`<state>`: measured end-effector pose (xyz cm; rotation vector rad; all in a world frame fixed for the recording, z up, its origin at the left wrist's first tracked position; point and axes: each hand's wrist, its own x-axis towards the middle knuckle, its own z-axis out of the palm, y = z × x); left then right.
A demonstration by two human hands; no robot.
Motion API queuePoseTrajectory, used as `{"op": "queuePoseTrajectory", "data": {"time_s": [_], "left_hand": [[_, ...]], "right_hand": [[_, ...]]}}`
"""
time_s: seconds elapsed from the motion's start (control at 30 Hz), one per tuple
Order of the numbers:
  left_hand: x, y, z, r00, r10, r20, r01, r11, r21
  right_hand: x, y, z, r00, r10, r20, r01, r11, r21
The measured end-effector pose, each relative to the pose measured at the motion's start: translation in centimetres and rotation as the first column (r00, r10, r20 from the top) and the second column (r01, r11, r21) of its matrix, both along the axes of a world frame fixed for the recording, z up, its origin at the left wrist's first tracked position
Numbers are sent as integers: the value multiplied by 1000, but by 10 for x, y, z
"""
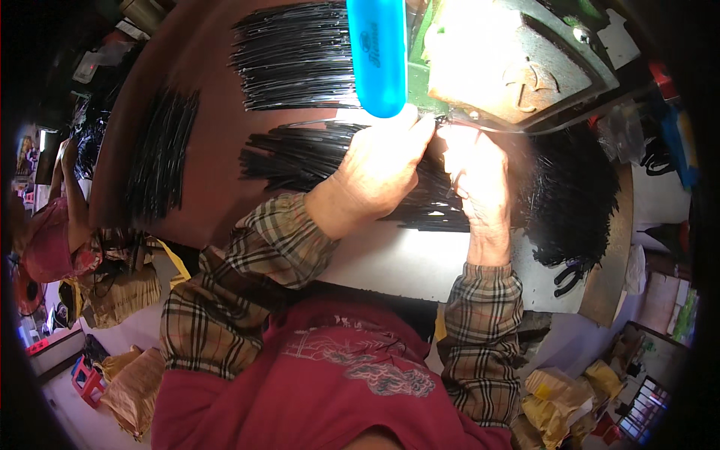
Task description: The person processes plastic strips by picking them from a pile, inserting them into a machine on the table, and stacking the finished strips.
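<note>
My left hand (379, 165) is closed at the front of a green machine (420, 71), its thumb and fingers pressed together. Beside it my right hand (478, 172) is closed too, fingers curled, just under the machine's pale metal plate (480, 82). Whatever is pinched in either hand is too small and too brightly lit to make out. A bundle of thin black rods (300, 154) lies by my left wrist, and some run beneath both hands. A rounded blue piece (381, 60) hangs down above my left hand.
Another row of black rods (296, 56) lies at the back, with a smaller bundle (161, 157) far left. A dense heap of black pieces (574, 202) sits to the right. A person (56, 232) works at the left edge. Brown sacks (135, 390) stand on the floor.
</note>
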<state>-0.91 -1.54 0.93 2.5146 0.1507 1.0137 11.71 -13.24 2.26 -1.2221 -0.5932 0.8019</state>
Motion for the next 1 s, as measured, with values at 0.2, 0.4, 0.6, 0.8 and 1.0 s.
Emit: {"op": "queuePoseTrajectory", "data": {"time_s": [0.2,0.4,0.6,0.8,1.0], "left_hand": [[-1,2,-4,996,3,86,-5,1000,27],[-23,31,23,996,-86,-37,67,932,-356],[-34,39,28,967,-220,-130,-25,424,-905],[-17,28,35,967,-254,17,85,257,-963],[-3,35,33,934,-325,147,172,49,-984]], "right_hand": [[-5,4,5,997,6,76,-11,998,59],[-10,5,-3,994,-82,73,76,994,78],[-15,5,-5,988,-70,-141,71,998,-2],[2,-4,-21,993,53,-106,-54,999,-6],[-1,3,-23,987,-95,-127,108,989,100]]}}
